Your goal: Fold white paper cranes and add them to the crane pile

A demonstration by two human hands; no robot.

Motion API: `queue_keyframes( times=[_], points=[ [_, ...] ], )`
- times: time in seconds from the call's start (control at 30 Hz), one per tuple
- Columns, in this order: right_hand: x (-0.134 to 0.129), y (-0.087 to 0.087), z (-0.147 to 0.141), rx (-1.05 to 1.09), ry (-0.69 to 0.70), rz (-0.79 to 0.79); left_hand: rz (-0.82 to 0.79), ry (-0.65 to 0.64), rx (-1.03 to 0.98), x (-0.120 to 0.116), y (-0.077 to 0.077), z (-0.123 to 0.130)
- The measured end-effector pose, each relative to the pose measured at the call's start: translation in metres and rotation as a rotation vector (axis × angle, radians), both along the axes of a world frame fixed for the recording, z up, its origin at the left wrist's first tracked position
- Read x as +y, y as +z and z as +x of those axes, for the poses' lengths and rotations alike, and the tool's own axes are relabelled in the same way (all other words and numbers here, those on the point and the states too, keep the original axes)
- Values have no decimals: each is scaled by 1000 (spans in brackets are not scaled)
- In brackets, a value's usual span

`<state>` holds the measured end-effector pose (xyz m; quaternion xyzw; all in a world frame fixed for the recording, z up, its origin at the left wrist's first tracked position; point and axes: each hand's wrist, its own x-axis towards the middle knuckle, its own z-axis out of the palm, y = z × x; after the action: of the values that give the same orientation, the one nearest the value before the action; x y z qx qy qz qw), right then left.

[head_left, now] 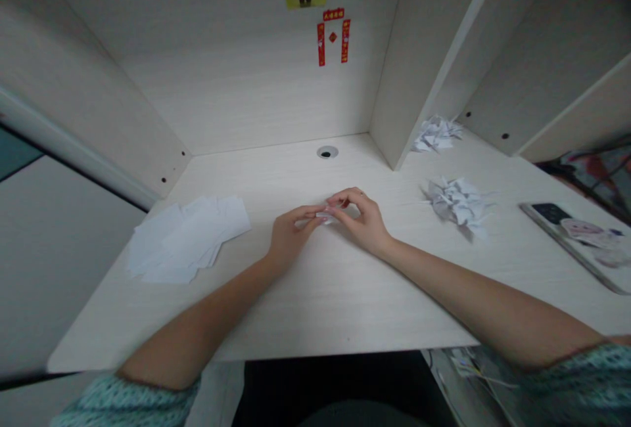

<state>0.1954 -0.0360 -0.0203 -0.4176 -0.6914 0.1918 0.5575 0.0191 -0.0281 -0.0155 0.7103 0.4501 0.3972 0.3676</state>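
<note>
At the desk [315,309], left hand [287,233] and right hand [369,224] bend inward — fingers clamped on white paper [323,215].

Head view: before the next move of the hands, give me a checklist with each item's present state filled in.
1. Small paper piece held by both the left hand and the right hand: ok, fingertips of each are on it.
2. Its exact shape: cannot tell, the fingers cover much of it.
3. Loose white sheets squared into a neat stack: not ok, they lie spread and overlapping.
4. Nearer paper pile clear of the right hand: ok, bare desk shows between.
5. Phone clear of the right forearm: ok, a gap shows.
</note>
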Motion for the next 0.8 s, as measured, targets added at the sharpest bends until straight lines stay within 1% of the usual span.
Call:
queue_keyframes(
  times=[0.1,0.2,0.27,0.33,0.43,0.6,0.7,0.8],
  points=[
    [-1,-2,-1,38,-18,-47,-58,32,-151,4,-1,-1],
    [0,-5,-2,19,-15,-69,-163,95,-335,7,0,-2],
    [0,-4,-3,22,-8,-59,-217,80,-397,8,0,-1],
    [0,-2,-4,30,-4,-23,-236,18,-394,7,0,0],
    [-3,1,-4,5,22,16,-229,-40,-311,4,0,1],
    [-5,2,-4,-33,54,28,-214,-79,-193,3,-2,0],
    [-6,2,-5,-22,53,17,-231,-90,-202,5,-3,-1],
    [-6,5,-5,11,45,1,-254,-57,-219,6,-4,-1]
  ],
)
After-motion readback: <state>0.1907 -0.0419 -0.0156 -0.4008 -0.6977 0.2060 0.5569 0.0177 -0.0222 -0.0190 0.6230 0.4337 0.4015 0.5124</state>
